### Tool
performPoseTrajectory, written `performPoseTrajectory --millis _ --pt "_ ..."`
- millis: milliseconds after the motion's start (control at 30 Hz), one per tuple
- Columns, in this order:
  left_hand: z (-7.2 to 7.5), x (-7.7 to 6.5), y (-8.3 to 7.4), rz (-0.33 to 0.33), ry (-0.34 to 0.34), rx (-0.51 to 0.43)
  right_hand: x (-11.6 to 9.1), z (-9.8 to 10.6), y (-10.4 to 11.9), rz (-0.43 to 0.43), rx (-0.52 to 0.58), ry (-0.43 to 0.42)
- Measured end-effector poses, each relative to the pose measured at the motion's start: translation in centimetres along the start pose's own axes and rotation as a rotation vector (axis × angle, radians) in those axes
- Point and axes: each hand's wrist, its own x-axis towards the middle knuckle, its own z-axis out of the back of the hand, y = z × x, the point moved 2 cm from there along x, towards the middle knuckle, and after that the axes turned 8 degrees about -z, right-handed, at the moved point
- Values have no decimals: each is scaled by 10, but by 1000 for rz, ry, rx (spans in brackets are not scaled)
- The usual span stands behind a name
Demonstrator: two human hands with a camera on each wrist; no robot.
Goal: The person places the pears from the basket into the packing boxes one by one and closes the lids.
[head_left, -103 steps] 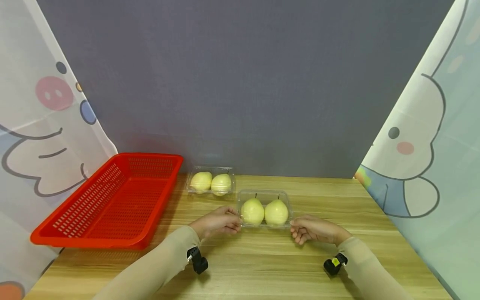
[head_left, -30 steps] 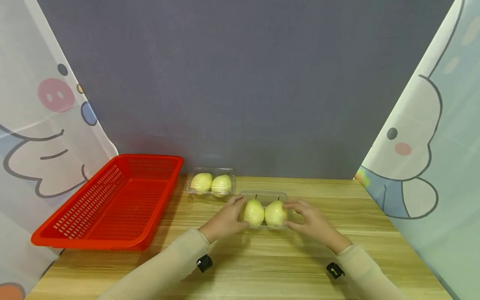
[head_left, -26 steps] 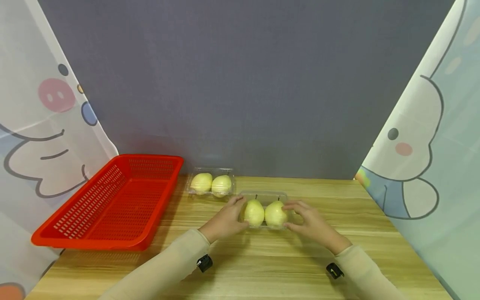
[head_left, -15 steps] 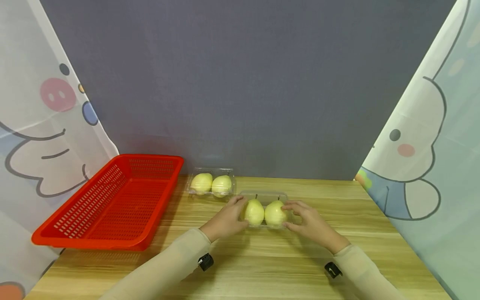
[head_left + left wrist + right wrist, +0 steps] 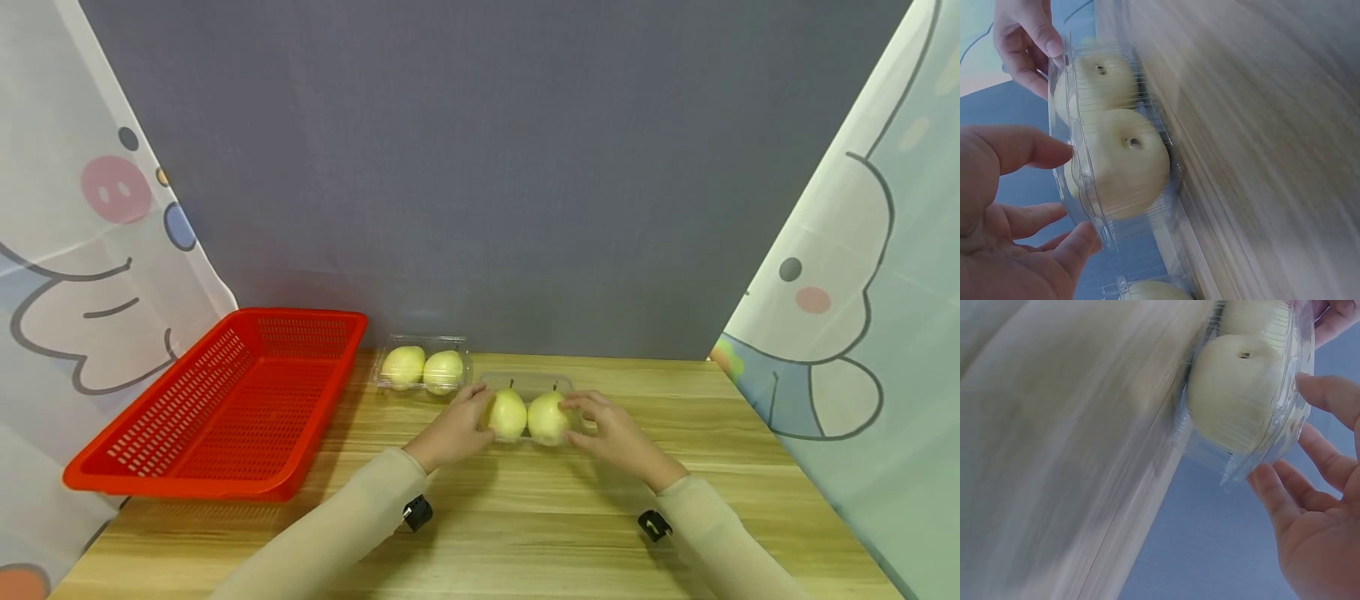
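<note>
Two pale yellow pears (image 5: 507,415) sit side by side in a clear plastic clamshell box (image 5: 531,383) near the middle of the head view. My left hand (image 5: 452,427) grips the box's left end. Its thumb is at the near side of the rim, its fingers at the far side. At the other end my right hand (image 5: 617,435) holds the rim in the same way, thumb near and fingers far. Both wrist views show fingertips right at the flanged rim of the clamshell, with the pears visible through ribbed plastic walls.
Behind and left of the held box, a second clear clamshell (image 5: 427,340) with two pears stands by the dark back panel (image 5: 495,208). A red perforated plastic basket (image 5: 172,485) stands at the left on the wooden table (image 5: 510,542). Printed cloths hang on both sides.
Earlier my hands were lower at the box's front corners, then moved up around its ends. Over the last half second, the box and both hands have shifted slightly upward in the head view.
</note>
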Motion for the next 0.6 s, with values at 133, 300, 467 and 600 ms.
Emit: performPoseTrajectory --millis 133,300,467,600 --pt "0 3 0 2 -8 7 4 0 0 -24 21 1" --pt "1 6 -1 9 -16 11 9 -1 -2 -48 42 -5" --pt "1 9 -1 32 -26 -1 13 -1 -4 -78 46 3" --pt "0 12 0 42 -33 -5 16 -2 -6 -94 56 4"
